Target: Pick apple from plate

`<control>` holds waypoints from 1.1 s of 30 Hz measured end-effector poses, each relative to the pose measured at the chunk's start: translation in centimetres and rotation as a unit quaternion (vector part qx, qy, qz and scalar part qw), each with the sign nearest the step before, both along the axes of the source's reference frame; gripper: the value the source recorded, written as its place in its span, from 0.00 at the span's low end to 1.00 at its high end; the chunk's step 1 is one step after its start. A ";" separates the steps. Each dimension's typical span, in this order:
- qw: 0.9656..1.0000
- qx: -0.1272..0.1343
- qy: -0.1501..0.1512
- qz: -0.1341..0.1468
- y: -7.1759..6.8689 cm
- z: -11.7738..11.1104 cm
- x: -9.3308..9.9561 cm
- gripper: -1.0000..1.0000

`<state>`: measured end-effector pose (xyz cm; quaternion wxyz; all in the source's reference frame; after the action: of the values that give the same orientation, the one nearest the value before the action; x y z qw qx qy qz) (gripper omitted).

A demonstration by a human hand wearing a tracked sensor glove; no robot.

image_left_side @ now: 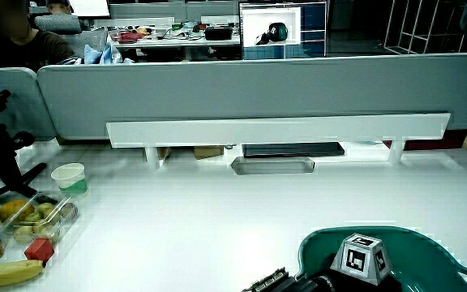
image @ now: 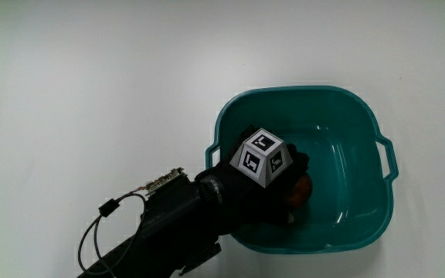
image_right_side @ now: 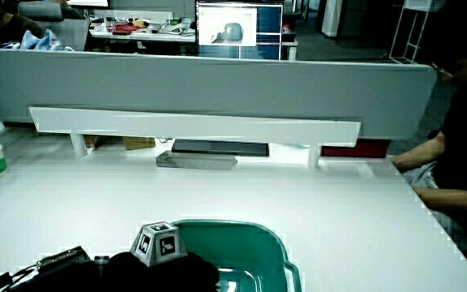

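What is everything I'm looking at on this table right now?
Teal plastic basin: one, teal, on the white table, near the person.
Reddish-orange fruit: one, in the basin, mostly hidden under the hand.
Paper cup: one, white and green, at the table's edge.
Clear tray of fruit: one, beside the cup, nearer the person.
Banana: one, yellow, nearer the person than the tray.
Hand: one, black glove with patterned cube, inside the basin, over the fruit.

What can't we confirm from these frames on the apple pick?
- Apple: main view shows only a reddish-orange sliver; the hand covers the rest.
- Grasp: contact with the apple is hidden under the glove and cube.
- Both side views: the teal tub is cut off by the edge; its inside is hidden and no apple shows.
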<state>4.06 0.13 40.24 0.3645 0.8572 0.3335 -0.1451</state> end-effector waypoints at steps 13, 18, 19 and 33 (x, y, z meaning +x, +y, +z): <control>0.998 0.046 0.048 0.008 0.4 -0.2 -0.1 0.98; 0.997 0.046 0.057 0.011 0.5 -0.2 -0.3 1.00; 0.997 0.049 0.064 0.013 0.5 -0.1 -0.3 1.00; 0.993 0.068 0.101 0.007 -0.3 -2.9 -1.4 1.00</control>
<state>2.64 -0.19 37.32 0.2709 0.8584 0.3839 -0.2058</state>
